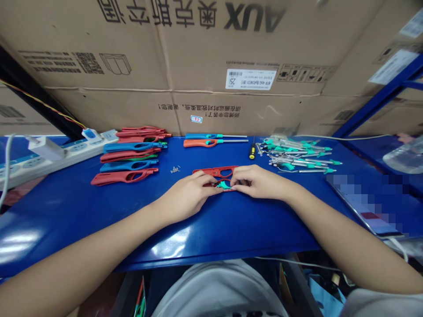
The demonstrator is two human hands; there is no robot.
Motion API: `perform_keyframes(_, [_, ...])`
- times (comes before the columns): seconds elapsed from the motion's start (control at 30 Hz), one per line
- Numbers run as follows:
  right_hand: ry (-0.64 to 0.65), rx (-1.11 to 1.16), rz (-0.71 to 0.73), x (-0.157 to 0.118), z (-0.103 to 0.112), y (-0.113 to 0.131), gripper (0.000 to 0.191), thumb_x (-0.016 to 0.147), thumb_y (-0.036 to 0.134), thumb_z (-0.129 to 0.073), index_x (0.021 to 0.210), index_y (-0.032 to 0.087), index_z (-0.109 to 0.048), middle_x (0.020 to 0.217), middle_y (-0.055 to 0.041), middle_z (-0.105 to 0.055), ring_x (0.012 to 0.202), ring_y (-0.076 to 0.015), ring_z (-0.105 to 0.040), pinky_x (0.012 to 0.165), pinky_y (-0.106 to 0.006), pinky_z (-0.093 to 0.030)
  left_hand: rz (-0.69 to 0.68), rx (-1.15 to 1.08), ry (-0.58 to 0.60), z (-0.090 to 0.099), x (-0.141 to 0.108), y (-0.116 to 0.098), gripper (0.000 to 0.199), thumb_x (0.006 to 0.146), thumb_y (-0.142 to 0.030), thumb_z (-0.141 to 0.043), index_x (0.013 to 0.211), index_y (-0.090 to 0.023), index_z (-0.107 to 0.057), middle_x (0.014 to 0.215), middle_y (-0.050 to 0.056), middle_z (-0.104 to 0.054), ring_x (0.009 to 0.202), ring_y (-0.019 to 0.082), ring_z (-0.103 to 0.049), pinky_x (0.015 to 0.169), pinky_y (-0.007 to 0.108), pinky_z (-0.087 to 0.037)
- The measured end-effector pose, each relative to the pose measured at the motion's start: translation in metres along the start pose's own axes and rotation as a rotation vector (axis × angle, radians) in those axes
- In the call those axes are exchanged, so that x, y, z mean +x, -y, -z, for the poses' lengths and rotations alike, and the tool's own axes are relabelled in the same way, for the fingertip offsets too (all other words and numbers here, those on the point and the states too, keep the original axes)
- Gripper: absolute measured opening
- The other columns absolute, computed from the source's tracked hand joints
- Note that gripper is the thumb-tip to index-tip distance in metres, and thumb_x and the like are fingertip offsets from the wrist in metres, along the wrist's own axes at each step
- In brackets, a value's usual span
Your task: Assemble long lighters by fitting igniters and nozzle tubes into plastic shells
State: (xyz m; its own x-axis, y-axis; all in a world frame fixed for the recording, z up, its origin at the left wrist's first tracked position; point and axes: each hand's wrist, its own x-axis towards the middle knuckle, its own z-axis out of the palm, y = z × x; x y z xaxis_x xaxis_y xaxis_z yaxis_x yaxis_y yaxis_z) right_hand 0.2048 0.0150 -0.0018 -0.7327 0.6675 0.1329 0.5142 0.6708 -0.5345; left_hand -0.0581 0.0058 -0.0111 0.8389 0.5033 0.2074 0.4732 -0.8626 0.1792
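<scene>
Both hands meet at the middle of the blue table, over a red lighter shell half with a teal trigger piece (224, 185) in it. My left hand (190, 193) has its fingers pressed together on the left part of that half. From the right, my right hand (254, 181) pinches at its other end, beside the teal piece. Just behind them lies another red shell half (214, 171), its handle loop toward the right. The fingers hide much of the nearer half.
Red and blue lighter shells (122, 177) pile at left, near a white power strip (79, 147). Two assembled lighters (200, 143) lie behind. A screwdriver (252, 151), metal rods with teal parts (307, 163) and a phone (370, 211) are right. Cardboard (198, 66) stands at the back.
</scene>
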Motion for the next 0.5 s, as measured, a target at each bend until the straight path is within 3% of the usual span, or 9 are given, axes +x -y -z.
perform_keyframes(0.2, [-0.022, -0.022, 0.016, 0.0018, -0.0016, -0.0001, 0.01, 0.092, 0.014, -0.061, 0.088, 0.016, -0.07, 0.089, -0.0059, -0.068, 0.075, -0.0149, -0.061, 0.07, -0.027, -0.046, -0.023, -0.014, -0.018, 0.0003, -0.001, 0.0015, 0.04, 0.096, -0.008, -0.048, 0.128, -0.023, -0.066, 0.126, 0.008, -0.067, 0.112, 0.025, -0.057, 0.098, 0.041, -0.052])
perform_keyframes(0.5, [-0.054, 0.024, 0.0, 0.003, -0.0073, -0.0024, 0.007, 0.089, 0.015, -0.064, 0.085, 0.015, -0.07, 0.084, -0.0041, -0.067, 0.064, -0.011, -0.054, 0.06, -0.023, -0.041, -0.008, -0.051, -0.023, -0.0018, 0.0006, 0.0008, 0.042, 0.096, -0.007, -0.048, 0.129, -0.024, -0.067, 0.12, 0.009, -0.066, 0.11, 0.025, -0.056, 0.097, 0.04, -0.052])
